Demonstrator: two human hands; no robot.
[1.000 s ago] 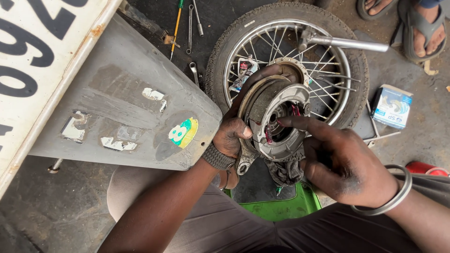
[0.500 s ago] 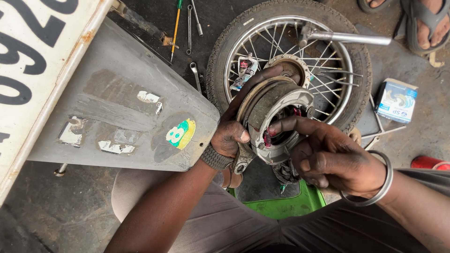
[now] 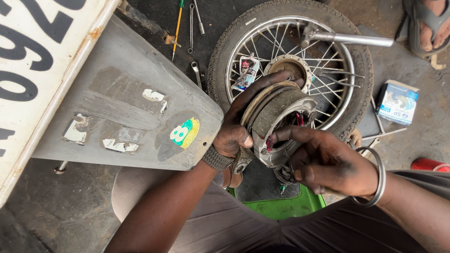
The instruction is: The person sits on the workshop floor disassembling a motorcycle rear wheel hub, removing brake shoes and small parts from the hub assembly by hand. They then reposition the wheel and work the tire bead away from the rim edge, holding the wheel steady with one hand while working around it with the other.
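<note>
My left hand (image 3: 243,126) grips a round metal brake plate with brake shoes (image 3: 276,117), fingers wrapped over its rim. My right hand (image 3: 328,161) reaches into the plate's inner face, its fingers curled on the shoe and spring by a red part. Both hands are greasy. A woven band sits on my left wrist and a metal bangle (image 3: 375,180) on my right. Behind the plate lies a spoked motorcycle wheel (image 3: 290,56) with its tyre, flat on the ground.
A grey metal panel (image 3: 122,112) with stickers juts in from the left. Spanners and a screwdriver (image 3: 187,28) lie on the dark ground. A metal bar (image 3: 351,40) crosses the wheel. A small box (image 3: 397,100), red can (image 3: 429,165), green tray (image 3: 290,206) and another person's sandalled foot (image 3: 429,26) are nearby.
My right hand has slid further onto the brake plate's inner face, fingers now hooked over the shoe. The left hand keeps its grip. The view has shifted slightly.
</note>
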